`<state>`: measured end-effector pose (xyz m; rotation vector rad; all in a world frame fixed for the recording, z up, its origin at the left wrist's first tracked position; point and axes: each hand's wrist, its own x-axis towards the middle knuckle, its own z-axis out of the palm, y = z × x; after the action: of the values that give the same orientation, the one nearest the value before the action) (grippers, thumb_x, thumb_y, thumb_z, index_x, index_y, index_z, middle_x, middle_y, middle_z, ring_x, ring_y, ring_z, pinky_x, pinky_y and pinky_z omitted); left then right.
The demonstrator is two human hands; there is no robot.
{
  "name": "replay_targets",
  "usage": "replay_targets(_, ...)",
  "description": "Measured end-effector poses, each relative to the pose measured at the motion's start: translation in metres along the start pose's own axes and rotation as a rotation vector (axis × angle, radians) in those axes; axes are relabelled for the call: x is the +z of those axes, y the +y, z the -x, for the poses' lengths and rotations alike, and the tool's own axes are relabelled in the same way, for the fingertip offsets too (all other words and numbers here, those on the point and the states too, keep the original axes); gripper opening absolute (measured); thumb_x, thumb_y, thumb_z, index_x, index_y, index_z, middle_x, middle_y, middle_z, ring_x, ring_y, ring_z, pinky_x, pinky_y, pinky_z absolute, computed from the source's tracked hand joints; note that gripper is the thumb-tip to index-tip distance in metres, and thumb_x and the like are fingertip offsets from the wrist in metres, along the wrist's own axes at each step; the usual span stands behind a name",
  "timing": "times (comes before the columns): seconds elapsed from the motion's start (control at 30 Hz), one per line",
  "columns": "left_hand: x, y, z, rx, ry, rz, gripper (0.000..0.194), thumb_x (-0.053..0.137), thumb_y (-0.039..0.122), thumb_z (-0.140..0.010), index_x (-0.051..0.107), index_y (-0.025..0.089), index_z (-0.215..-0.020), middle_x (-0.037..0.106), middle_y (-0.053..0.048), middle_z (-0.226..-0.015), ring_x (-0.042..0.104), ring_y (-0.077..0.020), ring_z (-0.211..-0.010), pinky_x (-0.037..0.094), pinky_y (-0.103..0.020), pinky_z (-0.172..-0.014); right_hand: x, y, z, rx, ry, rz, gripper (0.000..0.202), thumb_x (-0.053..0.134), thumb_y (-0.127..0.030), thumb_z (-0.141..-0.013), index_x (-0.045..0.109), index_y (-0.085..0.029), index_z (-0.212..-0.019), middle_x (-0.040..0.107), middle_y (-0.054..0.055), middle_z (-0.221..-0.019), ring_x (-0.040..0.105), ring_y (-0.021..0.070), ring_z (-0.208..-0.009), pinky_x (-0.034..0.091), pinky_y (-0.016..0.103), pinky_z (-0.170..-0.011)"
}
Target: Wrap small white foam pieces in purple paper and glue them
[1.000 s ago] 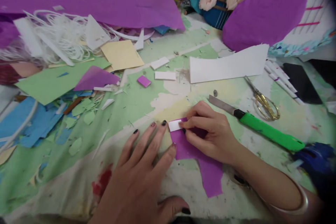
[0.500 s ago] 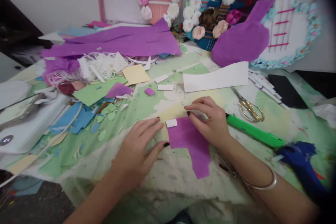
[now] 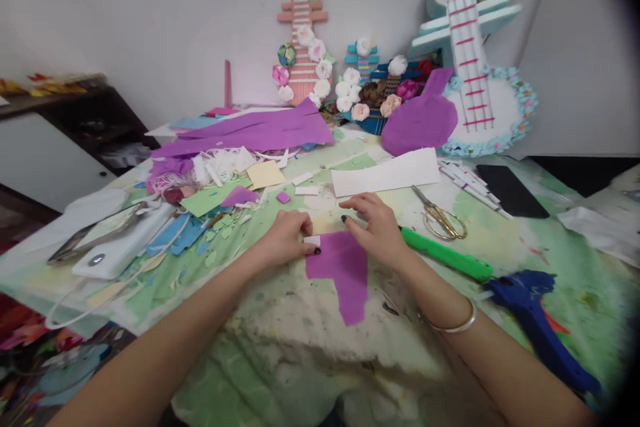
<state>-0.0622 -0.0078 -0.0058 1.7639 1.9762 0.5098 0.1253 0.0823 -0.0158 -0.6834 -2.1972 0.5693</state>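
An irregular piece of purple paper [image 3: 345, 273] lies flat on the table in front of me. A small white rectangular piece [image 3: 313, 240] sits at its upper left corner. My left hand [image 3: 287, 237] is closed around that corner, index finger at the far side of the white piece and thumb at its near side. Over the paper's upper right edge rests my right hand [image 3: 375, 223], its thumb and fingers apart with nothing between them. Just right of that hand lies a green-handled tool [image 3: 445, 253], partly hidden behind it.
Gold-handled scissors [image 3: 443, 217], a white strip [image 3: 387, 173] and a blue glue gun [image 3: 530, 300] lie on the right side. Paper scraps [image 3: 220, 233] and a white device [image 3: 123, 240] are at left. Decorated paper guitars [image 3: 305, 67] stand along the wall.
My left hand has moved in from beside the purple paper and closed at the white piece. My right hand stays over the paper's upper right. The view has tilted up, showing more wall.
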Motion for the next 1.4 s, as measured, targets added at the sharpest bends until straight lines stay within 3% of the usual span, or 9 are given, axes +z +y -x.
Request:
replay_targets(0.13, -0.001, 0.008, 0.001, 0.002, -0.01, 0.188, 0.018, 0.064, 0.024, -0.066, 0.047, 0.019, -0.072, 0.053, 0.002, -0.07, 0.051, -0.0153, -0.066, 0.038, -0.027, -0.06, 0.0, -0.004, 0.002, 0.008, -0.142, -0.094, 0.028, 0.061, -0.015, -0.075, 0.065, -0.016, -0.102, 0.068, 0.01, -0.101, 0.061, 0.0223, -0.098, 0.046, 0.038, -0.088)
replay_targets(0.3, -0.011, 0.023, -0.003, 0.15, 0.044, 0.473, 0.024, 0.067, 0.027, -0.07, 0.046, 0.019, -0.077, 0.053, 0.003, -0.071, 0.052, -0.0117, -0.063, 0.042, -0.026, -0.059, -0.007, -0.009, 0.0, 0.014, -0.244, -0.24, 0.033, 0.069, -0.024, -0.073, 0.066, -0.016, -0.104, 0.07, 0.01, -0.108, 0.063, 0.0225, -0.101, 0.046, 0.037, -0.09)
replay_targets(0.47, -0.025, 0.046, -0.014, 0.349, 0.152, 0.535, 0.022, 0.069, 0.023, -0.072, 0.049, 0.017, -0.079, 0.053, 0.002, -0.075, 0.053, -0.0103, -0.067, 0.044, -0.025, -0.064, -0.022, -0.014, -0.007, 0.035, -0.095, -0.336, 0.014, 0.066, -0.022, -0.076, 0.071, -0.018, -0.089, 0.073, 0.004, -0.086, 0.066, 0.0188, -0.082, 0.048, 0.03, -0.077)
replay_targets(0.63, -0.029, 0.059, -0.026, 0.464, 0.159, 0.685, 0.023, 0.072, 0.019, -0.071, 0.053, 0.016, -0.084, 0.057, -0.001, -0.08, 0.057, -0.0124, -0.075, 0.045, -0.026, -0.068, -0.03, -0.011, -0.008, 0.093, 0.087, -0.444, 0.011, 0.065, -0.023, -0.075, 0.071, -0.017, -0.081, 0.071, 0.004, -0.077, 0.063, 0.017, -0.073, 0.048, 0.028, -0.07)
replay_targets(0.77, -0.021, 0.054, -0.034, 0.436, 0.155, 0.859, 0.024, 0.075, 0.022, -0.069, 0.06, 0.013, -0.084, 0.061, -0.003, -0.077, 0.059, -0.0126, -0.072, 0.047, -0.026, -0.067, -0.032, -0.012, -0.008, 0.134, 0.146, -0.488, 0.009, 0.067, -0.024, -0.073, 0.069, -0.017, -0.078, 0.069, 0.004, -0.074, 0.062, 0.017, -0.072, 0.05, 0.029, -0.07)
replay_targets(0.93, -0.008, 0.042, -0.033, 0.348, 0.163, 1.01, 0.022, 0.079, 0.024, -0.064, 0.064, 0.012, -0.076, 0.064, -0.003, -0.073, 0.06, -0.0123, -0.069, 0.051, -0.026, -0.067, -0.031, -0.021, -0.006, 0.167, 0.093, -0.513, 0.014, 0.068, -0.026, -0.074, 0.069, -0.017, -0.085, 0.07, 0.005, -0.081, 0.064, 0.0176, -0.076, 0.051, 0.03, -0.072)
replay_targets(1.1, -0.006, 0.04, -0.027, 0.362, 0.16, 1.037, 0.02, 0.079, 0.024, -0.065, 0.066, 0.013, -0.075, 0.065, -0.002, -0.072, 0.06, -0.0115, -0.068, 0.051, -0.024, -0.064, -0.028, -0.025, -0.005, 0.175, 0.067, -0.55, 0.013, 0.068, -0.028, -0.076, 0.07, -0.019, -0.085, 0.071, 0.004, -0.082, 0.064, 0.016, -0.076, 0.051, 0.028, -0.072)
replay_targets(1.3, -0.006, 0.043, -0.02, 0.389, 0.316, 1.007, 0.019, 0.078, 0.024, -0.067, 0.068, 0.014, -0.079, 0.066, -0.003, -0.074, 0.06, -0.0119, -0.067, 0.051, -0.023, -0.064, -0.023, -0.026, -0.005, 0.317, 0.079, -0.782, 0.02, 0.075, -0.034, -0.069, 0.067, -0.017, -0.077, 0.07, 0.003, -0.073, 0.064, 0.0139, -0.066, 0.052, 0.026, -0.063)
replay_targets(1.4, -0.004, 0.042, -0.019, 0.392, 0.349, 0.952, 0.017, 0.077, 0.025, -0.067, 0.07, 0.015, -0.078, 0.068, -0.004, -0.076, 0.062, -0.0139, -0.071, 0.051, -0.024, -0.066, -0.02, -0.027, -0.005, 0.347, 0.075, -0.849, 0.022, 0.077, -0.034, -0.067, 0.067, -0.018, -0.078, 0.071, 0.003, -0.076, 0.065, 0.0141, -0.07, 0.053, 0.026, -0.068)
